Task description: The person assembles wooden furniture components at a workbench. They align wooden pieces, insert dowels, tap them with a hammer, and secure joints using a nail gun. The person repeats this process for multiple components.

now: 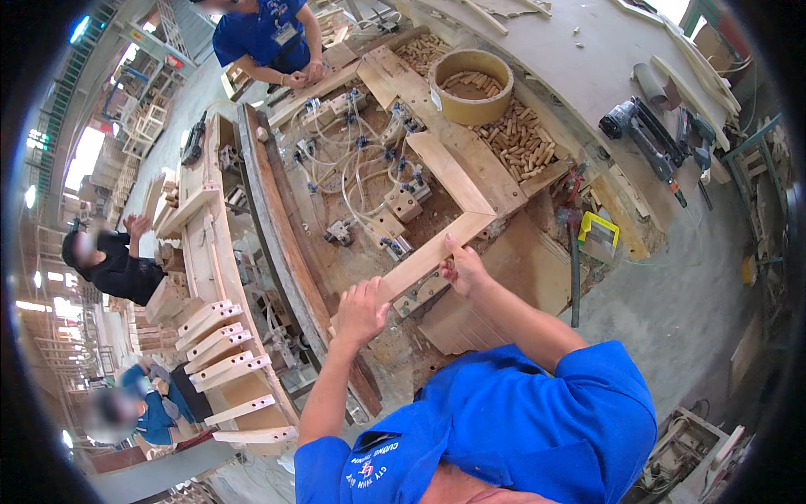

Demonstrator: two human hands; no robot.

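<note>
A pale wooden rail [421, 260] lies slantwise in front of me. Its far end meets a second wooden piece [452, 172] at an angled corner joint, forming an L. Close to the rail's near left end, my left hand [361, 314] is closed over the wood, fingers across its top. My right hand [464, 270] grips the rail's near edge around its middle, thumb side up; its curled lower fingers hide whether anything else is in them. Beyond the rail, small air clamps with clear hoses [361, 143] cover the jig table.
Loose wooden dowels [522, 144] fill a tray beside a yellow round tub [437, 88]. A nail gun [642, 130] and a hammer [574, 260] lie to the right. Drilled wooden pieces [225, 344] line a left rack. Across the table, a co-worker's hands [306, 74] touch a frame.
</note>
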